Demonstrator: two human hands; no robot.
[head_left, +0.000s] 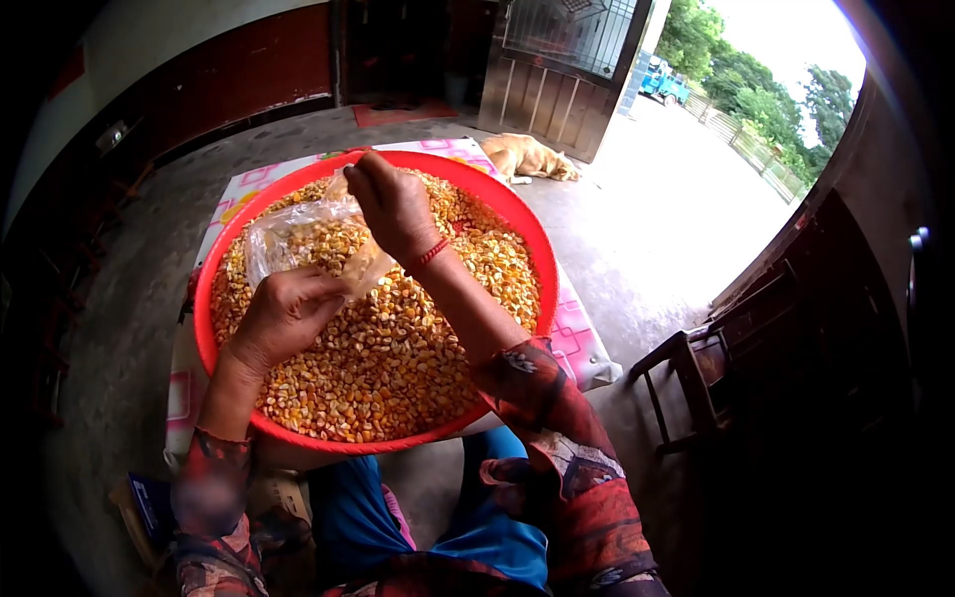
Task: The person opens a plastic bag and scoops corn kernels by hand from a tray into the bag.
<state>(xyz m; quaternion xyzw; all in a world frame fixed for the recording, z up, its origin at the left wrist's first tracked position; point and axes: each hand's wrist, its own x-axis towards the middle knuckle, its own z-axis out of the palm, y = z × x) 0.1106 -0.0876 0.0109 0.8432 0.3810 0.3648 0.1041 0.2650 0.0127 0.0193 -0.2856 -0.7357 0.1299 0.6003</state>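
A clear plastic bag is stretched between my two hands, above a wide red basin filled with dried corn kernels. My left hand pinches the bag's near edge, low over the kernels. Higher and further away, my right hand has its fingers closed on the far edge of the bag. Kernels show through the thin plastic; whether any lie inside it, I cannot tell. A red bracelet circles my right wrist.
The basin stands on a small table with a pink-and-white cloth. A tan dog lies on the floor beyond, near an open door. To the right is a dark wooden chair. A box sits at lower left.
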